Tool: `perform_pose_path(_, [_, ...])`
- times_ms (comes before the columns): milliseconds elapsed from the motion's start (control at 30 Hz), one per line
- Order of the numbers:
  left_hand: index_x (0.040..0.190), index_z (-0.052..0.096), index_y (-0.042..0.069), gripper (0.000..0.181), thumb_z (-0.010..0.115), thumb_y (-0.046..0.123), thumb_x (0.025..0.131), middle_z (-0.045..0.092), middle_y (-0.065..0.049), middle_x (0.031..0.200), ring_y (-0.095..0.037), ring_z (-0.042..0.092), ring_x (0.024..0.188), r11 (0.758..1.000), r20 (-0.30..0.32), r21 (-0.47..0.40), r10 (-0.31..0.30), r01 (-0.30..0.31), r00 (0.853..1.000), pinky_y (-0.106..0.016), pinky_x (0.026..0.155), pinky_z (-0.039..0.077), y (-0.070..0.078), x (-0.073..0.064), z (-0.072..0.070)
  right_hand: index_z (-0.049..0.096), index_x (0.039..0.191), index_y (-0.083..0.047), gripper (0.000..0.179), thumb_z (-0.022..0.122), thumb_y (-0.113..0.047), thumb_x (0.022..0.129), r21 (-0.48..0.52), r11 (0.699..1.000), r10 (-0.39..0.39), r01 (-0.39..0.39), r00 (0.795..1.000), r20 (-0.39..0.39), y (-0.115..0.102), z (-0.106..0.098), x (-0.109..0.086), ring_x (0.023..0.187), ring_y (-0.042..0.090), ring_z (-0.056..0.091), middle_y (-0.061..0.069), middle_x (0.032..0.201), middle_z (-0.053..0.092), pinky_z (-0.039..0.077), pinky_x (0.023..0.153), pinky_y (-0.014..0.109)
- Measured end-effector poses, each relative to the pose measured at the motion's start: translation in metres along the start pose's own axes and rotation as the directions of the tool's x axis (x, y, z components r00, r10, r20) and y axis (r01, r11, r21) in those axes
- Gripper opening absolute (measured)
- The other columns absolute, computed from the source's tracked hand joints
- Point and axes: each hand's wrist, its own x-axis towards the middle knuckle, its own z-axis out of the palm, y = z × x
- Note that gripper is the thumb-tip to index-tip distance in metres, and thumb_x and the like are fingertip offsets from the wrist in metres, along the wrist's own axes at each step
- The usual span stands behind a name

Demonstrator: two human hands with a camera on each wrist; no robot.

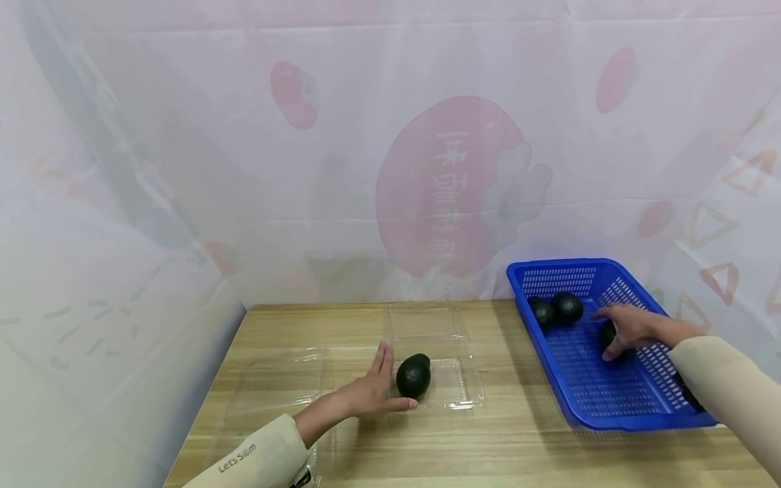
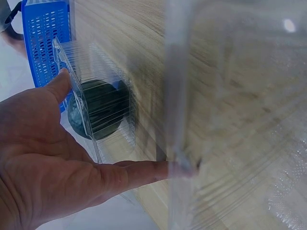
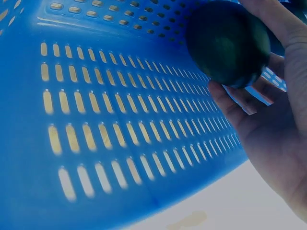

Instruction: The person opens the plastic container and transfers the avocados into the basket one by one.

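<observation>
My left hand (image 1: 373, 392) lies beside a clear plastic clamshell box (image 1: 450, 388), its fingers straight and its thumb near the front edge. The lid is laid back toward the wall. One dark green avocado (image 1: 413, 377) sits in the left part of the box, also seen through the clear wall in the left wrist view. Inside the blue basket (image 1: 564, 264), my right hand (image 1: 633, 325) grips another avocado (image 3: 228, 45) between thumb and fingers. Part of that fruit is hidden by the hand in the head view.
Two more avocados (image 1: 567, 307) rest in the basket's far left corner. Something dark (image 1: 686, 392) shows by its right side, partly behind the sleeve. Another clear plastic box (image 1: 277, 376) lies open on the wooden table (image 1: 317, 315) at left. Printed cloth walls surround the table.
</observation>
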Motion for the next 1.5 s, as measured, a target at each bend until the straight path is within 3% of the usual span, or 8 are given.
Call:
perform_pose_path(567, [0.161, -0.009, -0.016, 0.117, 0.072, 0.044, 0.101, -0.018, -0.039, 0.167, -0.056, 0.046, 0.141, 1.0, 0.0, -0.001, 0.001, -0.001, 1.0, -0.052, 0.102, 0.055, -0.001, 0.003, 0.0, 0.062, 0.131, 0.016, 0.086, 0.094, -0.041, 0.074, 0.0, 0.998, -0.055, 0.056, 0.976, -0.208, -0.003, -0.013, -0.002, 0.123, 0.063, 0.056, 0.04, 0.13, 0.063, 0.046, 0.099, 0.074])
perform_pose_path(900, [0.161, -0.009, -0.016, 0.117, 0.072, 0.043, 0.101, -0.017, -0.039, 0.167, -0.057, 0.042, 0.143, 1.0, 0.003, -0.001, 0.0, 0.0, 1.0, -0.053, 0.105, 0.052, 0.001, 0.005, 0.0, 0.054, 0.141, 0.016, 0.092, 0.089, -0.044, 0.082, 0.041, 0.999, -0.006, 0.016, 0.973, -0.232, -0.003, -0.017, -0.005, 0.129, 0.066, 0.049, 0.045, 0.139, 0.054, 0.043, 0.101, 0.077])
perform_pose_path(1233, [0.16, -0.009, -0.017, 0.116, 0.072, 0.042, 0.101, -0.017, -0.04, 0.167, -0.058, 0.032, 0.149, 1.0, 0.002, -0.002, 0.005, -0.005, 1.0, -0.056, 0.112, 0.047, 0.001, 0.007, 0.0, 0.052, 0.145, 0.015, 0.091, 0.086, -0.044, 0.085, 0.04, 0.998, -0.023, 0.037, 0.953, -0.301, -0.015, -0.022, 0.0, 0.13, 0.064, 0.05, 0.044, 0.141, 0.053, 0.044, 0.101, 0.077])
perform_pose_path(1500, [0.161, -0.009, -0.017, 0.117, 0.072, 0.043, 0.101, -0.016, -0.04, 0.167, -0.058, 0.034, 0.148, 1.0, 0.005, -0.005, -0.006, 0.006, 1.0, -0.056, 0.112, 0.046, 0.001, 0.007, 0.001, 0.051, 0.148, 0.012, 0.087, 0.082, -0.044, 0.089, 0.066, 0.996, -0.035, 0.061, 0.939, -0.342, -0.028, -0.028, 0.002, 0.133, 0.062, 0.048, 0.042, 0.145, 0.052, 0.041, 0.103, 0.078])
